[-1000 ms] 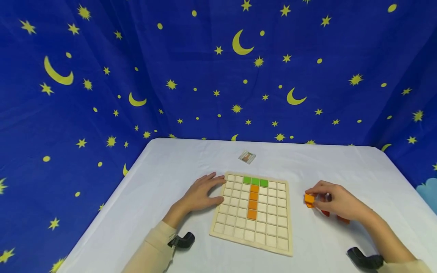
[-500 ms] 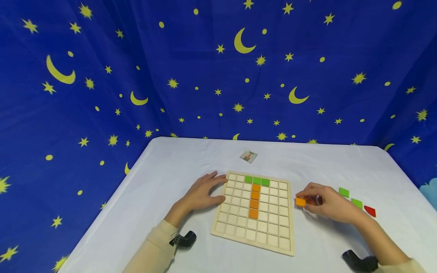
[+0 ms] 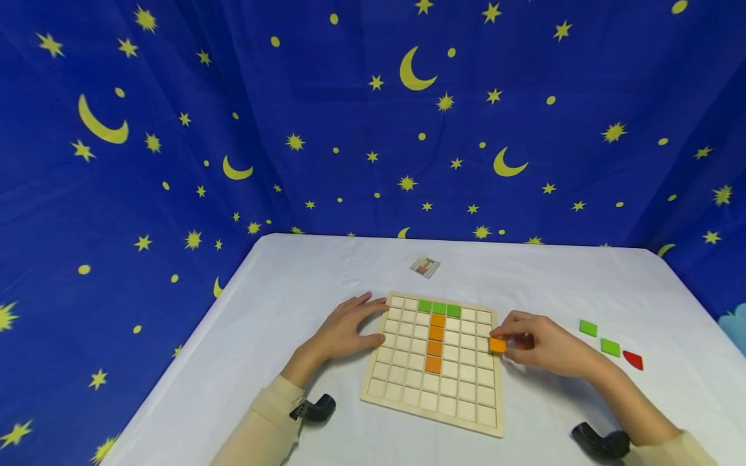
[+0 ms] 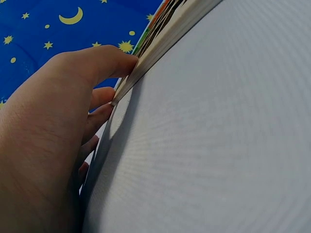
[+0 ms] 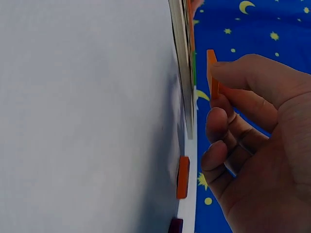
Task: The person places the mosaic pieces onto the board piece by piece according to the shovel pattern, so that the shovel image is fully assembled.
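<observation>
In the head view a wooden grid board lies on the white table, with three green tiles and a column of several orange tiles set in its squares. My left hand rests at its left edge, thumb and fingertips touching the rim, as the left wrist view also shows. My right hand pinches an orange square tile over the board's right border. The right wrist view shows that tile between thumb and fingers, raised off the surface.
Green tiles and a red piece with a curved side lie right of my right hand. An orange piece lies on the table in the right wrist view. A small picture card lies behind the board.
My right hand has moved left from the loose pieces to the board's right edge, carrying the orange tile. Green tiles and a red piece came into sight behind it. My left hand stays put.
</observation>
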Action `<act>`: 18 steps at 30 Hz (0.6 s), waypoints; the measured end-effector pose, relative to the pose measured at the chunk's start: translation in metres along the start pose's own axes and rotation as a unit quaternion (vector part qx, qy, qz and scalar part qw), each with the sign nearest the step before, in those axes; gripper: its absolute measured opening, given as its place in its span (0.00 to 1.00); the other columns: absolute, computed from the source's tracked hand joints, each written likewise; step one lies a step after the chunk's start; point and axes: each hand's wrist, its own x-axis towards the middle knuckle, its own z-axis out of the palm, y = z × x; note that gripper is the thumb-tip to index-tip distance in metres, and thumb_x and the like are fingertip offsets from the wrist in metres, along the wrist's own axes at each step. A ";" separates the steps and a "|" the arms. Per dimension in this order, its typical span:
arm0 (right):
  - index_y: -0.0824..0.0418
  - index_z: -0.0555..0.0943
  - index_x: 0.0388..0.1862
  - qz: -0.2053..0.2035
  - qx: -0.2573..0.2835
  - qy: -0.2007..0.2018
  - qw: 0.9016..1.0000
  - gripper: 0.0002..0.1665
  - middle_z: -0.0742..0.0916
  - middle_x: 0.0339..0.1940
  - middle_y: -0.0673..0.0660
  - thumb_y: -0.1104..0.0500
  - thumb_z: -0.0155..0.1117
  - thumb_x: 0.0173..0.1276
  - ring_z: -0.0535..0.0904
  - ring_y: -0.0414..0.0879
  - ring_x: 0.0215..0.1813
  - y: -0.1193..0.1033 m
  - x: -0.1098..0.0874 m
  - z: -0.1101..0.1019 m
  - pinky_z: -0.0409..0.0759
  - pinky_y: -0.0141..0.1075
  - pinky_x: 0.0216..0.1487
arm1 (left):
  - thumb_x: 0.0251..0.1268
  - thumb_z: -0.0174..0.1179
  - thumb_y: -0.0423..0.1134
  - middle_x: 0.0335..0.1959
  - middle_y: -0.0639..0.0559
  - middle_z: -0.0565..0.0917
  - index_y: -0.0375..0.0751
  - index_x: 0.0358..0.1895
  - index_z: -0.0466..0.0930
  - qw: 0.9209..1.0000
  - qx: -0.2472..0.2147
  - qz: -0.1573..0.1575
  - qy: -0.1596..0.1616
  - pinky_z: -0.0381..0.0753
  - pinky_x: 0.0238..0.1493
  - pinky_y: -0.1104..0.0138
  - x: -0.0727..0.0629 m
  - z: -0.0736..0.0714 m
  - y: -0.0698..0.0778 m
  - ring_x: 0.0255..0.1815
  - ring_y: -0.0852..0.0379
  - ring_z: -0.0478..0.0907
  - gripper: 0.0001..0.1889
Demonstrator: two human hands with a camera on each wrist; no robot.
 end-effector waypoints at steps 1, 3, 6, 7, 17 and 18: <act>0.48 0.84 0.50 -0.004 0.001 0.001 1.000 0.20 0.81 0.37 0.45 0.59 0.72 0.58 0.73 0.41 0.30 0.000 0.001 0.001 0.72 0.33 0.27 | 0.60 0.57 0.63 0.72 0.67 0.62 0.61 0.70 0.67 1.000 0.000 0.000 0.000 0.48 0.71 0.53 0.000 0.000 0.000 0.75 0.56 0.49 0.33; 0.48 0.84 0.50 -0.013 0.002 0.001 1.000 0.19 0.81 0.37 0.44 0.59 0.73 0.58 0.73 0.41 0.30 -0.002 0.002 0.002 0.72 0.32 0.27 | 0.60 0.57 0.63 0.72 0.67 0.62 0.60 0.69 0.67 1.000 0.000 0.001 0.001 0.48 0.71 0.53 0.000 0.000 0.000 0.75 0.56 0.49 0.33; 0.49 0.84 0.50 -0.023 0.005 -0.001 1.000 0.20 0.81 0.38 0.44 0.59 0.72 0.58 0.73 0.41 0.30 -0.005 0.005 0.003 0.72 0.32 0.27 | 0.60 0.57 0.63 0.71 0.67 0.61 0.61 0.70 0.67 1.000 0.000 -0.002 -0.001 0.48 0.71 0.53 0.000 0.000 0.000 0.75 0.56 0.48 0.33; 0.49 0.84 0.51 -0.024 0.005 -0.003 1.000 0.20 0.81 0.38 0.44 0.59 0.72 0.58 0.73 0.41 0.30 -0.006 0.006 0.004 0.72 0.32 0.27 | 0.60 0.57 0.63 0.71 0.68 0.61 0.61 0.70 0.67 1.000 -0.001 -0.003 -0.002 0.48 0.71 0.53 0.000 0.000 0.000 0.75 0.56 0.48 0.33; 0.48 0.85 0.51 -0.025 0.017 -0.019 0.999 0.20 0.81 0.39 0.44 0.58 0.72 0.59 0.74 0.42 0.32 -0.014 0.015 0.011 0.74 0.31 0.28 | 0.60 0.57 0.63 0.71 0.68 0.61 0.61 0.70 0.67 1.000 -0.002 -0.006 -0.002 0.47 0.71 0.54 0.000 0.001 0.000 0.75 0.57 0.48 0.33; 0.48 0.85 0.51 -0.024 0.018 -0.021 0.999 0.20 0.81 0.39 0.44 0.58 0.72 0.59 0.74 0.42 0.32 -0.016 0.016 0.011 0.74 0.31 0.28 | 0.60 0.57 0.63 0.71 0.68 0.62 0.61 0.69 0.67 1.000 -0.002 -0.004 -0.001 0.47 0.71 0.54 0.000 0.001 0.000 0.75 0.57 0.48 0.33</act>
